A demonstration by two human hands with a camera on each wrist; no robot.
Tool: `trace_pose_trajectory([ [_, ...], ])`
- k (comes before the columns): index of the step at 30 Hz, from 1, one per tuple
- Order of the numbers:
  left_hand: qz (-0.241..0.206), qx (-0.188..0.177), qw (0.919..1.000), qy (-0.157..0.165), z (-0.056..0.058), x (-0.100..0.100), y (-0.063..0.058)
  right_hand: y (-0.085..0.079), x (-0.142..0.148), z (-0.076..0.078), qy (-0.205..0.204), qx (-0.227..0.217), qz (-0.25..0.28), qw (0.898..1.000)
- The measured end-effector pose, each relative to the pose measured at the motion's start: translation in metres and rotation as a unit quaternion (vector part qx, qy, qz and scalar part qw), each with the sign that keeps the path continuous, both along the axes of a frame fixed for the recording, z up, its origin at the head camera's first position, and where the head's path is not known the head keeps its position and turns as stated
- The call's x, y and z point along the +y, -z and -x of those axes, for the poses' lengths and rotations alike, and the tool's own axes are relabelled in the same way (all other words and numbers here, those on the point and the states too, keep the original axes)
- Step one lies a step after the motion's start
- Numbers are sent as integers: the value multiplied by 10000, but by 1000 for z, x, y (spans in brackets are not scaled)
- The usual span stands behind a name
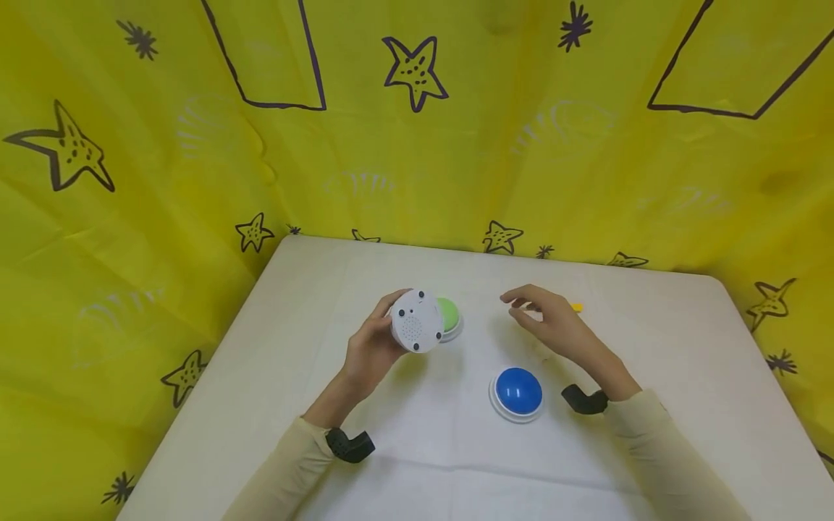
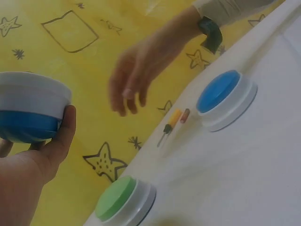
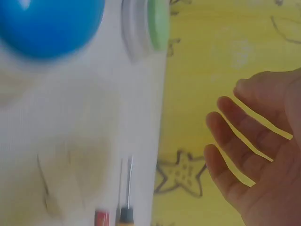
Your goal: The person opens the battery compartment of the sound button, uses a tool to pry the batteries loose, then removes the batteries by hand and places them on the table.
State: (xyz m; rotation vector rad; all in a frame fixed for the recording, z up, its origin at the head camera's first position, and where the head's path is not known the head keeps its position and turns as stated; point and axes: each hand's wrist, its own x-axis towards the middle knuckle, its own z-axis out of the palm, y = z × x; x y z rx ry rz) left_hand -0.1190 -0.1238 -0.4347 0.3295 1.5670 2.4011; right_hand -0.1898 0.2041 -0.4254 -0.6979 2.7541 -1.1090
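Upturned blue push-button [image 1: 425,318], mid-frame in head view, held up in left hand [image 1: 374,354]; likely underside check. Second blue push-button [image 1: 519,391] lower right of centre. Right hand [image 1: 554,322] right of centre, loosely bent, holding nothing. Green push-button [image 1: 449,314] behind. Yellow-handled screwdriver [image 1: 577,307] beyond right hand. Next probably needs steady left grip.

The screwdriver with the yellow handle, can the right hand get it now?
Probably yes: the right hand is near and holds nothing, and nothing covers the screwdriver in the left wrist view; a small red thing just lies beside it.
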Motion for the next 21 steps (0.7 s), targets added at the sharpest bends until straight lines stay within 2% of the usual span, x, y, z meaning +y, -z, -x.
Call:
trace_pose_trajectory([
  [4,-40,72,9998,188,4,9,3,-4,-22,-19,83,45,453,9989],
  [11,81,134,9996,231,6,23,6,-6,-53,-48,-57,89,1129,9936],
  [16,206,340,9990,218,8,31,9,-3,-62,-54,-136,245,1365,9902],
  [21,395,672,9969,141,9,37,14,0,-64,-55,6,204,1470,9889],
])
